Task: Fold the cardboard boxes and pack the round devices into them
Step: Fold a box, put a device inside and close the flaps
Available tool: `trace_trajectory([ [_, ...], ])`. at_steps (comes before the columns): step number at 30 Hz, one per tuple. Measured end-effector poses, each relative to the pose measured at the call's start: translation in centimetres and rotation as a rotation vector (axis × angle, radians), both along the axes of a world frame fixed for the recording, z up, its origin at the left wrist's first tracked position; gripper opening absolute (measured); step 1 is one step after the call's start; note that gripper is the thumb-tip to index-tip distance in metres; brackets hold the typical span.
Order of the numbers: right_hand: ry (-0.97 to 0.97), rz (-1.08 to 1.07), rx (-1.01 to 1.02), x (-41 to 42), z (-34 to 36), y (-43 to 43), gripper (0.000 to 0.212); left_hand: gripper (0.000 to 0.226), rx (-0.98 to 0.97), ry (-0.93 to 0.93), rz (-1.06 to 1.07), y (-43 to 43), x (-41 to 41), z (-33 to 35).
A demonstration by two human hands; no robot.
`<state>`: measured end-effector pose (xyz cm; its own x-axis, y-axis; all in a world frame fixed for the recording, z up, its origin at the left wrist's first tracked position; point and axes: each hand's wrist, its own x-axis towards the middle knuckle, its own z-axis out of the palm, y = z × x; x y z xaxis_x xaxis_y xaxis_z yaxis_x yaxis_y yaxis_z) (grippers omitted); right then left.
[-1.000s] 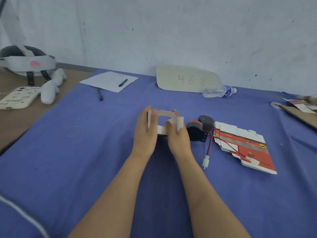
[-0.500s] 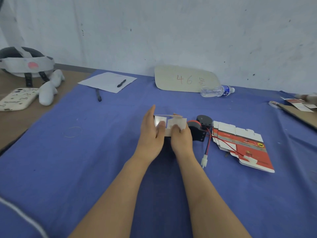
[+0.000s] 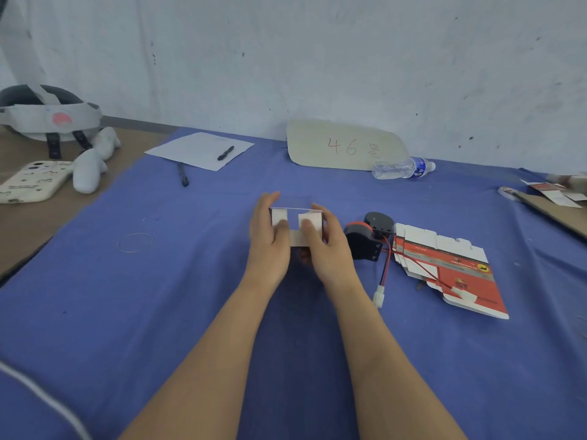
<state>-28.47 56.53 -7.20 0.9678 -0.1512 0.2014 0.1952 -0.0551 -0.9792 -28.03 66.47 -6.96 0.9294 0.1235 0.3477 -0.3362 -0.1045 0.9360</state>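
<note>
I was on the folding step. My left hand and right hand each gripped a side of the small cardboard box at the middle of the worktop, pressing its two white end flaps inward. The round device lay just beside my right hand, its wires trailing over the stack of flat boxes. Next, I judged, that end needed tucking shut before the device could go in.

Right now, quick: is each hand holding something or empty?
Left hand: holds the cardboard box, thumb on a flap.
Right hand: holds the same box, thumb on the other flap.
</note>
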Motion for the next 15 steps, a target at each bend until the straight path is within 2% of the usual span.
trace_trajectory([
  [4, -0.029, -0.116, 0.036, 0.0, -0.1, 0.0, 0.027, 0.053, 0.046, -0.037, -0.015, -0.5, -0.2, -0.1],
  [7, -0.035, -0.103, 0.065, 0.0, -0.1, 0.0, 0.029, 0.054, 0.066, -0.031, 0.007, -0.6, -0.1, 0.0],
  [12, 0.007, 0.095, 0.177, -0.1, 0.3, -0.2, 0.033, 0.053, -0.122, 0.074, -0.041, 0.1, -0.2, 0.7],
  [15, 0.116, 0.210, 0.260, -0.3, 0.8, -0.4, 0.021, 0.050, -0.163, 0.100, -0.063, 0.5, -0.4, 0.9],
])
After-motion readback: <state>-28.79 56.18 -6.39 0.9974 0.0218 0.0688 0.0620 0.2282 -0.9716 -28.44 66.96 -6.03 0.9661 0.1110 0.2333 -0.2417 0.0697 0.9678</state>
